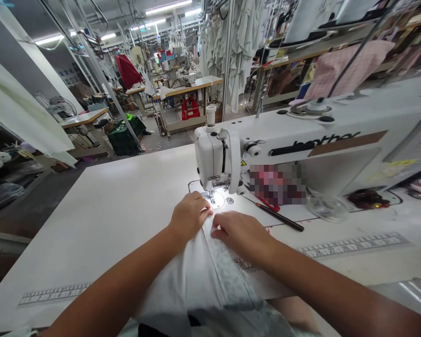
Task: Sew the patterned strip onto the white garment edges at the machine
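Observation:
A white sewing machine (217, 154) stands over the table, its lit needle area just ahead of my hands. My left hand (189, 216) is closed at the edge of the white fabric (192, 267), its fingertips beside the presser foot (212, 196). Closer to me and to the right, my right hand (240, 232) has curled fingers gripping a pale green patterned strip (228, 271) of the fabric. From both hands the cloth runs down over the table's front edge toward my lap. The fingers partly hide the cloth edge.
Right of the needle lie a thin dark-handled tool (282, 219), a clear round plastic piece (326, 206) and a dark red-brown bunched item (366, 199). Ruler strips (354, 245) mark the white tabletop (126, 210). Behind are other sewing tables (192, 86) and hanging garments (214, 51).

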The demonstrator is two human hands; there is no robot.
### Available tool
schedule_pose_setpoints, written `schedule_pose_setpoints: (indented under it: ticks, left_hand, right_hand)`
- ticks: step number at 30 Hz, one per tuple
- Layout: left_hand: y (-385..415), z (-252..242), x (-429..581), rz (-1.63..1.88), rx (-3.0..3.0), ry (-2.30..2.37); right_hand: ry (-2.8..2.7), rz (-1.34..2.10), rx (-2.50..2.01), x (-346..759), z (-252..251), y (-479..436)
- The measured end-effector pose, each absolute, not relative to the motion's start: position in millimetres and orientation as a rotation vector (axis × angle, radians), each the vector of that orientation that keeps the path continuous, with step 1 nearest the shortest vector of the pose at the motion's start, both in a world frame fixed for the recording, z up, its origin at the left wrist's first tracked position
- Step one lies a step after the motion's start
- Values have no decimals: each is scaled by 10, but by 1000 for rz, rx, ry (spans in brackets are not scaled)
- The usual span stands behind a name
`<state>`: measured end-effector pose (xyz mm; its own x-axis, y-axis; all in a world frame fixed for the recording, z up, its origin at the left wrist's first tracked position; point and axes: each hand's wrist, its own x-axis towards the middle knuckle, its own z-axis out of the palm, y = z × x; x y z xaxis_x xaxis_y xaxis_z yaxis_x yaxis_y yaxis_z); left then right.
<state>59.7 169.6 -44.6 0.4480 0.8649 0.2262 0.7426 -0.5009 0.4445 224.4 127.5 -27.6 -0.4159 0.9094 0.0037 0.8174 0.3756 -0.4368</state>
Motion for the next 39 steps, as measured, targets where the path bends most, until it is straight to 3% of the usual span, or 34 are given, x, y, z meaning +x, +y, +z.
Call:
schedule_pose_setpoints:
  ticks: [8, 14, 39]
  left_hand:
    - [1264, -568, 658, 525, 2717, 1379]
    - [1495, -629, 688, 666, 2845, 1208]
    - [1716, -675, 634, 728, 2830, 1065]
  right_hand:
    - [-2648, 140, -985, 2504, -407, 1231]
    - [-2674, -55, -1008, 2573, -476, 1289]
    - [-2527, 48, -1141, 2531, -510, 1392]
